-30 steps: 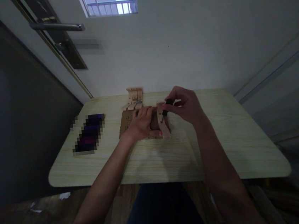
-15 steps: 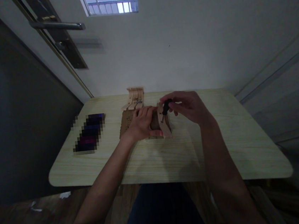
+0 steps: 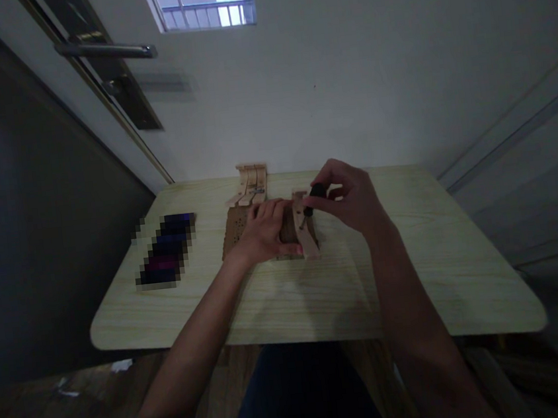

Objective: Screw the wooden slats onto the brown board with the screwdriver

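Observation:
A brown board [image 3: 234, 230] with small dark holes lies flat on the table. My left hand [image 3: 266, 233] rests across it, fingers spread, thumb and index fingertips near a pale curved wooden piece [image 3: 307, 239] on the board's right end. In my right hand [image 3: 350, 195] is a screwdriver [image 3: 316, 195], its black handle pinched between thumb and fingers. The thin shaft slants down to the wooden piece; its tip is too small to make out clearly. Part of the board is hidden under my left hand.
Behind the board lie more pale wooden pieces [image 3: 252, 178] with small metal parts on them. A blurred-out dark object [image 3: 168, 250] is on the left of the pale table [image 3: 171, 320]. Beyond the table's back edge stands a white door with a metal handle [image 3: 105, 50].
My right hand has turned about the screwdriver, fingers and wrist now in a different pose, and the handle has tilted slightly. My left hand stays in place on the board.

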Motion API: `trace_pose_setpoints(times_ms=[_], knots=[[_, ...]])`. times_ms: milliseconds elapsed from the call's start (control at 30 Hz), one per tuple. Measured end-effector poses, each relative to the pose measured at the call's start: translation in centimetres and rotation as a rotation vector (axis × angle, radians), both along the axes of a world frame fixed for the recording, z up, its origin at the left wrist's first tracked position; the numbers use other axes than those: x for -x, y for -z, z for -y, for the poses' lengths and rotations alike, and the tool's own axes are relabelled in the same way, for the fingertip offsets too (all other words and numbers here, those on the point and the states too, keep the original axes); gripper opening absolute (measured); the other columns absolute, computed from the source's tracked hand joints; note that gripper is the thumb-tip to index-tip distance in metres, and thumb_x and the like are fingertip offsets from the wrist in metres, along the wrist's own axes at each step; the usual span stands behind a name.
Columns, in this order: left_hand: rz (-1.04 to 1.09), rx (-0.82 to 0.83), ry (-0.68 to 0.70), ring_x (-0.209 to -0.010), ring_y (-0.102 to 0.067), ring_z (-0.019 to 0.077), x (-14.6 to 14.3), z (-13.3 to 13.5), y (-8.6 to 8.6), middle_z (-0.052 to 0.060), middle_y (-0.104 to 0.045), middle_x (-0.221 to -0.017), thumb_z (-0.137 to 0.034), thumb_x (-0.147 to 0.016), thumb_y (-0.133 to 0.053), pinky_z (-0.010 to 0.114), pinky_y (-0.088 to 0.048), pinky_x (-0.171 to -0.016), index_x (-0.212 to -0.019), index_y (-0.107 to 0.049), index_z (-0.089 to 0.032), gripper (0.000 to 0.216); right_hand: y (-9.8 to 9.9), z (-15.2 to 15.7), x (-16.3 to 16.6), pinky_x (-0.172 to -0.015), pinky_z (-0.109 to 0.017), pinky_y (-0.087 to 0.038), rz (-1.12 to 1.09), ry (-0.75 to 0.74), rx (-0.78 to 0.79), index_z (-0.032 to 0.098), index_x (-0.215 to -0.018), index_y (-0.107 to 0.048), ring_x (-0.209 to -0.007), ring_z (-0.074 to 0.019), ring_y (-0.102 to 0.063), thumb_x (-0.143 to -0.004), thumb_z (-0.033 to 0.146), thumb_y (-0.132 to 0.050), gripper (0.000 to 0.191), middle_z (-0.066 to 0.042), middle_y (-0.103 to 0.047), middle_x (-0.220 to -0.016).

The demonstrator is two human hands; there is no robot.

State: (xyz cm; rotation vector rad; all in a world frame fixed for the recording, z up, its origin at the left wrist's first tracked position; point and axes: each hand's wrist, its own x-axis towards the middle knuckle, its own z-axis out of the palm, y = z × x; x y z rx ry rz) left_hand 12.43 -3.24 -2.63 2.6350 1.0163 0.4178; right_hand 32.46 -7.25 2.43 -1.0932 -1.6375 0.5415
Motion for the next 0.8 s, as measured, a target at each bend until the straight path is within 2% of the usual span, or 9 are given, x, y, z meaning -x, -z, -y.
trace_pose_setpoints(times_ms=[133, 233, 367, 433, 500, 633, 700, 800], knots=[[-0.008, -0.02, 0.006, -0.135, -0.035, 0.0373, 0.0, 0.1, -0.1, 0.019, -0.043, -0.142, -0.068, -0.066, -0.071, 0.055, -0.019, -0.112, -0.139, -0.032, -0.015, 0.098, -0.3, 0.2, 0.1, -0.052, -0.018, -0.046, -0.003, -0.141, 0.05, 0.022, -0.099, -0.068, -0.07, -0.0089, -0.06, -0.075, 0.035, -0.076, 0.028, -0.001, -0.068, -0.095], [-0.018, -0.015, -0.002, -0.136, -0.034, 0.0375, 0.0, 0.2, -0.2, 0.019, -0.042, -0.143, -0.067, -0.066, -0.072, 0.055, -0.02, -0.111, -0.139, -0.032, -0.016, 0.098, -0.5, 0.4, -0.1, -0.053, -0.018, -0.047, 0.003, -0.217, 0.094, 0.02, -0.1, -0.071, -0.074, -0.0102, -0.062, -0.083, 0.034, -0.067, 0.022, -0.004, -0.071, -0.097], [-0.01, -0.024, 0.005, -0.133, -0.037, 0.0373, 0.0, 0.1, 0.0, 0.019, -0.044, -0.141, -0.07, -0.067, -0.068, 0.055, -0.021, -0.11, -0.138, -0.033, -0.014, 0.097, -0.3, 0.2, -0.2, -0.051, -0.019, -0.047, -0.036, -0.222, 0.113, 0.021, -0.11, -0.07, -0.07, -0.0097, -0.062, -0.084, 0.033, -0.066, 0.029, -0.005, -0.073, -0.097], [-0.009, -0.026, 0.0, -0.133, -0.037, 0.0376, 0.0, 0.1, 0.0, 0.02, -0.044, -0.141, -0.071, -0.067, -0.067, 0.055, -0.022, -0.11, -0.138, -0.034, -0.014, 0.097, -0.1, 0.0, 0.0, -0.051, -0.02, -0.047, -0.038, -0.185, 0.103, 0.021, -0.107, -0.071, -0.068, -0.0099, -0.061, -0.08, 0.034, -0.07, 0.03, -0.004, -0.072, -0.091], [-0.011, -0.021, -0.003, -0.133, -0.038, 0.0376, 0.0, 0.1, -0.1, 0.019, -0.044, -0.141, -0.071, -0.067, -0.067, 0.055, -0.022, -0.11, -0.138, -0.034, -0.015, 0.096, 0.1, -0.2, 0.3, -0.05, -0.02, -0.046, -0.038, -0.123, 0.083, 0.02, -0.094, -0.071, -0.066, -0.0096, -0.059, -0.074, 0.037, -0.076, 0.027, -0.001, -0.068, -0.08], [-0.016, -0.022, -0.009, -0.132, -0.039, 0.0383, -0.1, 0.1, -0.2, 0.019, -0.045, -0.139, -0.071, -0.067, -0.067, 0.056, -0.024, -0.109, -0.137, -0.035, -0.014, 0.096, 0.3, -0.3, 0.9, -0.046, -0.018, -0.041, -0.028, -0.002, 0.024, 0.019, -0.072, -0.056, -0.058, -0.007, -0.049, -0.063, 0.042, -0.083, 0.036, 0.005, -0.054, -0.066], [-0.021, -0.026, -0.013, -0.132, -0.038, 0.0393, -0.1, 0.1, -0.1, 0.02, -0.044, -0.14, -0.071, -0.066, -0.067, 0.057, -0.023, -0.109, -0.138, -0.034, -0.014, 0.098, 0.3, -0.3, 1.0, -0.045, -0.017, -0.04, -0.014, 0.003, 0.013, 0.02, -0.073, -0.055, -0.059, -0.007, -0.049, -0.064, 0.043, -0.082, 0.037, 0.005, -0.053, -0.068], [-0.019, -0.025, -0.007, -0.132, -0.037, 0.0395, -0.1, 0.0, 0.1, 0.02, -0.043, -0.141, -0.072, -0.065, -0.067, 0.058, -0.022, -0.109, -0.139, -0.033, -0.014, 0.1, 0.0, -0.2, 0.8, -0.049, -0.018, -0.044, -0.023, -0.072, 0.002, 0.022, -0.09, -0.06, -0.069, -0.009, -0.057, -0.07, 0.041, -0.079, 0.033, 0.001, -0.062, -0.088]])
